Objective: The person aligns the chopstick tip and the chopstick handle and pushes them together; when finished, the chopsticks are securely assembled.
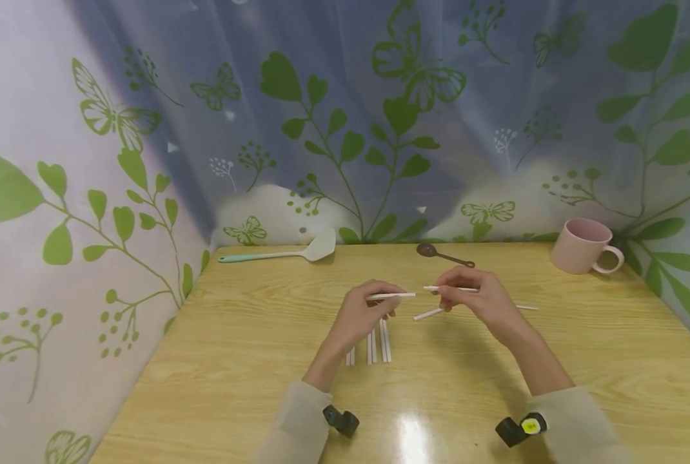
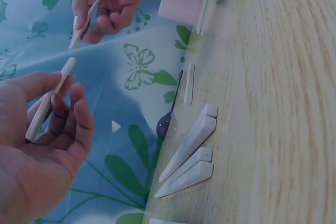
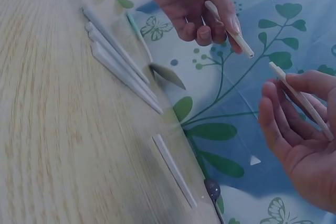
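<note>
My left hand [image 1: 364,310] pinches a short white stick [image 1: 404,295], like a section of a chopstick, between thumb and fingers. Facing it, my right hand [image 1: 487,306] pinches a similar white stick [image 1: 430,288]. The two inner ends point at each other with a small gap. In the right wrist view, the left hand's stick [image 3: 243,45] shows a small hole in its end, while the right hand's stick [image 3: 304,102] has a narrower tip. Several white sticks [image 1: 371,348] lie in rows below the left hand. One loose stick [image 1: 427,314] lies under the right hand.
At the back edge of the wooden table [image 1: 235,361] lie a spatula [image 1: 320,248] with a green handle and a dark spoon [image 1: 428,250]. A pink mug [image 1: 577,248] stands at the back right. Another white stick [image 1: 527,307] lies beyond the right wrist. Patterned cloth hangs behind.
</note>
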Available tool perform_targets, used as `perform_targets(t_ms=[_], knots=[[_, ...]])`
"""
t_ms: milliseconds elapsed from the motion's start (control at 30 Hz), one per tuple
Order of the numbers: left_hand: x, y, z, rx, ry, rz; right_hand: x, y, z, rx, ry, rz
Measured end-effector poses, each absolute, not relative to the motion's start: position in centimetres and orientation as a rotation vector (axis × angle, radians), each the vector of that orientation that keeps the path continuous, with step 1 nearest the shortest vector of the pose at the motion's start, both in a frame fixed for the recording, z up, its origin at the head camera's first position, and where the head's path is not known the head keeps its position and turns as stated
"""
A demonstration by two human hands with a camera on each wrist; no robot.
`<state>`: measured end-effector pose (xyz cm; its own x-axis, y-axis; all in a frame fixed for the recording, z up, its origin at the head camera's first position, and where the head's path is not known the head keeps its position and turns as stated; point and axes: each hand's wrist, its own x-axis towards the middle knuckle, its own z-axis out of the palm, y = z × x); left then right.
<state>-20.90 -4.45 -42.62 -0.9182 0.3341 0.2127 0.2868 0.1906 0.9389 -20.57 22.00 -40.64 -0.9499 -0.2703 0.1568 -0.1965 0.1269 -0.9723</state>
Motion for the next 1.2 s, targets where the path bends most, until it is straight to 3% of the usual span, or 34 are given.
perform_targets(t_ms=[300, 1200], knots=[[-20.7, -4.7, -42.0, 0.598, 2.315, 1.986, -20.0, 20.9, -40.1, -0.63, 2.198, -2.047], [-20.3, -4.4, -40.7, 0.674, 2.264, 1.972, -19.7, 20.9, -39.6, -0.683, 2.152, -2.053]])
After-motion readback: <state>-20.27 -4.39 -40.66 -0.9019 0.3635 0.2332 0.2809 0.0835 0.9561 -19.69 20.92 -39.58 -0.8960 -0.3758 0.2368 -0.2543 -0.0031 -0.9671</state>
